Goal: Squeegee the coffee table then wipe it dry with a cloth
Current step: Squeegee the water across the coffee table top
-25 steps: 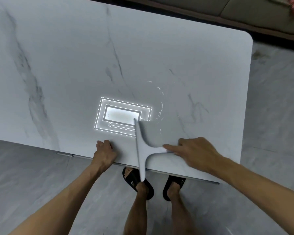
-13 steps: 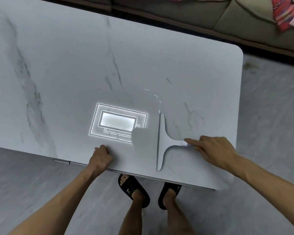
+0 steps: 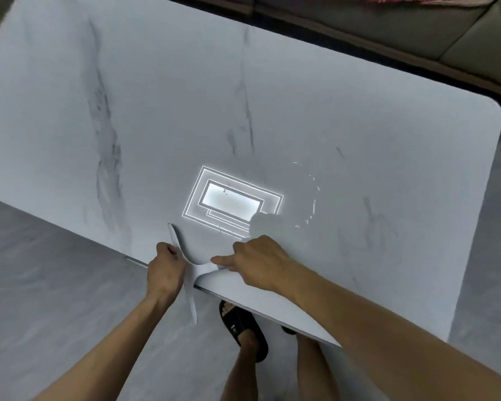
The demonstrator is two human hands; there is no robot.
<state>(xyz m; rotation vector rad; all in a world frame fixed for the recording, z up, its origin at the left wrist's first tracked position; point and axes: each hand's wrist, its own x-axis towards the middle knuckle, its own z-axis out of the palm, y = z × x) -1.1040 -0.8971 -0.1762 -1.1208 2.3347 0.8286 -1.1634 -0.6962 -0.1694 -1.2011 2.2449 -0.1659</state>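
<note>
right hand [image 3: 261, 261] grips squeegee [image 3: 200, 270] handle | blade overhangs coffee table [image 3: 359, 134] edge | left hand [image 3: 164, 269] touching blade

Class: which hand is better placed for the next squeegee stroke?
Right: the right hand holds the white T-shaped squeegee by its handle; the left hand curls at the edge of the grey marble-patterned table.

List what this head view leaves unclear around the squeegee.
- Squeegee grip: head view, largely covered by the right hand.
- Left hand: head view, the squeegee crosses it; whether it holds that or the table edge is unclear.
- Right foot: head view, mostly hidden under the table.
- Cloth: outside the frame.
</note>
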